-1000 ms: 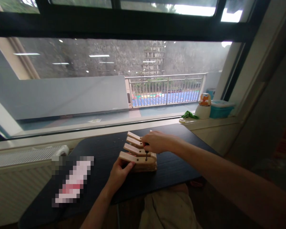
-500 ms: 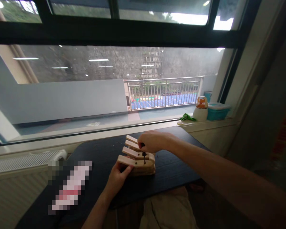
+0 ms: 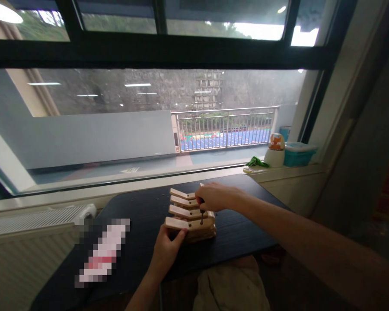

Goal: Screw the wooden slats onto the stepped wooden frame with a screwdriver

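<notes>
A light wooden piece (image 3: 185,214) with several parallel slats lying across a thicker base sits on a black table (image 3: 240,229) in front of a window. My left hand (image 3: 167,250) grips the near left end of the nearest slat. My right hand (image 3: 214,196) is closed around a small dark-handled screwdriver (image 3: 201,212) that stands upright with its tip on the nearest slat. The tool's handle is mostly hidden in my fist.
A pixelated flat object (image 3: 102,252) lies on the table's left part. On the sill at the right stand a white and orange figurine (image 3: 275,150), a teal box (image 3: 297,154) and a green scrap (image 3: 256,162). A white radiator (image 3: 29,218) runs along the left.
The view has shifted a little. The wooden piece and both hands stay together; my right hand keeps the tool on the slat, with only a small change of its position.
</notes>
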`<action>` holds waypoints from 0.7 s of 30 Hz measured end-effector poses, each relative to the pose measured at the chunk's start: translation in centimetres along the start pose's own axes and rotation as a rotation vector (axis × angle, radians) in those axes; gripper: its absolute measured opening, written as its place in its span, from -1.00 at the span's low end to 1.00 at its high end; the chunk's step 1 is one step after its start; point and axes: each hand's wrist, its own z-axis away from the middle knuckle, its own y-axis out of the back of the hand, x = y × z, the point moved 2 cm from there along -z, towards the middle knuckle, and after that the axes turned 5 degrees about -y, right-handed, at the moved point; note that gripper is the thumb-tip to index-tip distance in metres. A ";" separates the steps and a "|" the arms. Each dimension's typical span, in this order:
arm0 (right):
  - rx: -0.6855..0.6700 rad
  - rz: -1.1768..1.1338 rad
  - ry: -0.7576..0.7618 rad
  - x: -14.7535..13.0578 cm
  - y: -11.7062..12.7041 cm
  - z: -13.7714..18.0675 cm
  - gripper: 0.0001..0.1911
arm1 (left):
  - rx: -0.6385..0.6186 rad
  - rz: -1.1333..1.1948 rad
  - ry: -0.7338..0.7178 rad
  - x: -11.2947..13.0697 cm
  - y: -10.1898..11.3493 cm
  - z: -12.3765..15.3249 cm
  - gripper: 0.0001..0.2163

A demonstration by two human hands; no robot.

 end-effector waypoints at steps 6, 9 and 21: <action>-0.041 0.050 0.054 -0.1 -0.2 0.3 -0.73 | -0.035 -0.055 -0.067 1.4 -0.4 2.1 -0.59; -0.063 0.052 0.048 -0.2 -0.4 -0.2 -0.72 | -0.112 -0.087 -0.147 1.8 -0.3 2.3 -0.67; -0.064 0.072 -0.110 0.4 -0.1 -0.5 -0.67 | -0.012 -0.064 -0.233 1.4 -1.0 2.2 -0.74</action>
